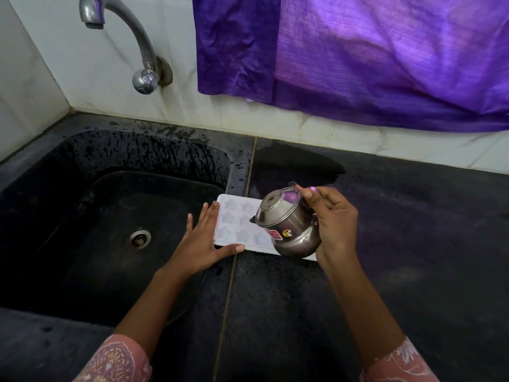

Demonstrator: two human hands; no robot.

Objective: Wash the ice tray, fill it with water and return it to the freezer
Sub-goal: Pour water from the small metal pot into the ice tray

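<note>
A white ice tray (236, 219) with star-shaped cells lies flat on the black counter beside the sink's right rim. My left hand (205, 239) rests against its left edge with straight fingers, thumb along the near edge. My right hand (334, 221) grips the handle of a small steel kettle (286, 226), which is tilted with its spout down over the tray's middle cells. The kettle hides the tray's right part. No stream of water is plainly visible.
A black sink (115, 216) with a steel drain (138, 239) lies to the left, its walls wet. A steel tap (124, 37) juts from the tiled wall above. A purple curtain (358, 51) hangs at the back right. The black counter (399, 230) stretches right.
</note>
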